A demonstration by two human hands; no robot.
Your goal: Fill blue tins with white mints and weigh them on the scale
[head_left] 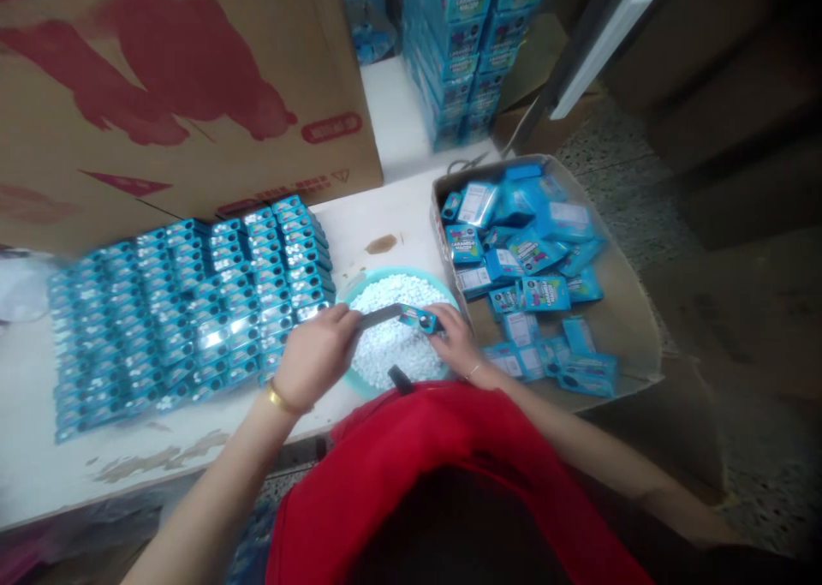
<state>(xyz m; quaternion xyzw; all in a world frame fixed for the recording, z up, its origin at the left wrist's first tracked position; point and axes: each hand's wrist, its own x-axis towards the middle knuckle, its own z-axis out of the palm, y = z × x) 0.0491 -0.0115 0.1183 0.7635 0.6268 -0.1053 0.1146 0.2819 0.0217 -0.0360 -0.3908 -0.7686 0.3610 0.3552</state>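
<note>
My left hand (319,354) is closed, pinching the flap end of a small blue box (403,315) held over a teal bowl (360,287) full of small white pellets. My right hand (459,343) grips the other end of the same box. To the left, several rows of filled blue boxes (186,298) lie packed side by side on the white table (57,456). A gold bracelet circles my left wrist.
A cardboard tray (633,311) of loose blue boxes sits at the right. A big brown carton (180,88) with red print stands behind the rows. Stacked blue cartons (472,45) rise at the back. My red garment (437,474) fills the foreground.
</note>
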